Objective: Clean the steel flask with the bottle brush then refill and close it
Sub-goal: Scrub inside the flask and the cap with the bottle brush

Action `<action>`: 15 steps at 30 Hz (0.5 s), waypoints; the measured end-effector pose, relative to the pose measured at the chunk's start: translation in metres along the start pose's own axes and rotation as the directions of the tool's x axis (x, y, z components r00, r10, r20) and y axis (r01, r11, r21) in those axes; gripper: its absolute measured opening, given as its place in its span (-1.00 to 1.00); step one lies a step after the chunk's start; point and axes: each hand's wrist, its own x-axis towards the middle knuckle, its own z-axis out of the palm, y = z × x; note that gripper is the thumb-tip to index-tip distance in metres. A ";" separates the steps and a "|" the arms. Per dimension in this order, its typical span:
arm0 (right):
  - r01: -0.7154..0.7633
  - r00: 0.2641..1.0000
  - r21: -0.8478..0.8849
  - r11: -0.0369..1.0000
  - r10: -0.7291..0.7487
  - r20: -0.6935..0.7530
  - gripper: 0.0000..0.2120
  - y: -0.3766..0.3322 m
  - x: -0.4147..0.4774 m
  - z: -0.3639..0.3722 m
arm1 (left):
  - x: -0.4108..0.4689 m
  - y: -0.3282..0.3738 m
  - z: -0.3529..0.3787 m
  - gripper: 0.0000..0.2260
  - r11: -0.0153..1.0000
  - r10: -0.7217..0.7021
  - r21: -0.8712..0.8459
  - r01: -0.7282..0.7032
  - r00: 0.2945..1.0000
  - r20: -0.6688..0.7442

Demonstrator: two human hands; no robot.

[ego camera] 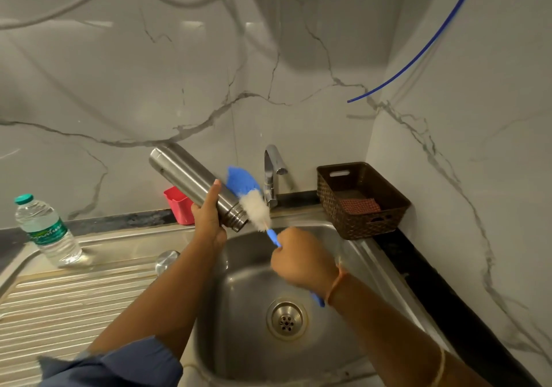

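Note:
My left hand (209, 219) grips the steel flask (185, 174) around its lower body and holds it tilted over the sink, open mouth pointing down to the right. My right hand (301, 258) holds the blue handle of the bottle brush (252, 198). Its blue and white bristle head lies outside the flask, just right of the mouth and blurred by motion. The flask's steel cap (165, 261) sits on the drainboard by the basin's left rim.
The steel sink (352, 246) has a drain (286, 319) at its bottom and a chrome tap (273, 171) behind. A plastic water bottle (44, 231) stands on the drainboard. A red cup (179, 204) and a brown basket (361, 198) sit along the wall.

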 end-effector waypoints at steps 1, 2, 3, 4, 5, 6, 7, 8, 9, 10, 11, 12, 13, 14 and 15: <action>-0.048 0.999 0.040 0.998 0.048 0.017 -0.74 0.002 0.009 -0.001 | -0.003 -0.001 0.001 -0.42 1.000 -0.013 0.000 0.013 0.999 0.030; -0.078 0.997 0.072 0.994 0.075 0.034 -0.72 0.004 0.015 -0.002 | -0.006 -0.002 0.002 -0.45 1.000 -0.013 0.024 0.011 0.998 0.066; -0.090 0.995 0.091 0.992 0.086 0.044 -0.72 0.007 0.020 -0.001 | -0.008 -0.002 0.002 -0.48 0.997 0.005 0.076 -0.012 0.996 0.093; -0.088 0.995 0.097 0.991 0.083 0.055 -0.72 0.008 0.020 -0.001 | -0.008 -0.002 0.002 -0.51 0.988 0.033 0.144 -0.048 0.994 0.107; -0.077 0.995 0.092 0.993 0.071 0.072 -0.71 0.007 0.016 0.000 | -0.008 -0.001 0.002 -0.53 0.974 0.071 0.207 -0.092 0.992 0.104; -0.060 0.995 0.075 0.995 0.053 0.087 -0.70 0.006 0.010 0.001 | -0.006 0.002 0.001 -0.55 0.957 0.113 0.260 -0.132 0.990 0.087; -0.033 0.996 0.044 0.999 0.029 0.088 -0.72 0.004 0.002 0.003 | -0.004 0.005 0.000 -0.56 0.943 0.147 0.291 -0.160 0.987 0.067; 0.007 0.998 0.015 1.000 -0.008 0.069 -0.80 0.001 -0.007 0.003 | -0.002 0.008 -0.001 -0.57 0.937 0.172 0.300 -0.178 0.984 0.047; 0.049 0.998 -0.004 0.999 -0.049 0.033 -0.87 -0.001 -0.013 0.003 | -0.002 0.011 -0.001 -0.57 0.937 0.186 0.294 -0.187 0.982 0.032; 0.071 0.997 -0.020 0.997 -0.071 0.005 -0.87 -0.004 -0.017 0.000 | -0.003 0.013 0.000 -0.57 0.941 0.184 0.282 -0.186 0.982 0.031; 0.067 0.998 -0.038 0.997 -0.068 -0.008 -0.88 -0.004 -0.017 -0.003 | -0.004 0.013 0.001 -0.58 0.951 0.165 0.257 -0.172 0.985 0.049; 0.045 0.999 -0.067 0.997 -0.046 -0.021 -0.81 -0.004 -0.015 -0.008 | -0.007 0.012 0.003 -0.59 0.964 0.137 0.219 -0.152 0.987 0.083; 0.007 1.000 -0.075 0.997 -0.009 -0.021 -0.71 -0.002 -0.009 -0.013 | -0.010 0.010 0.004 -0.60 0.976 0.108 0.174 -0.129 0.986 0.126; -0.023 0.999 -0.062 0.998 0.021 -0.025 -0.66 0.000 -0.001 -0.018 | -0.013 0.008 0.005 -0.60 0.984 0.083 0.144 -0.108 0.982 0.168; -0.048 0.999 -0.039 0.998 0.047 -0.021 -0.65 0.003 0.006 -0.022 | -0.015 0.005 0.005 -0.58 0.986 0.069 0.134 -0.097 0.978 0.197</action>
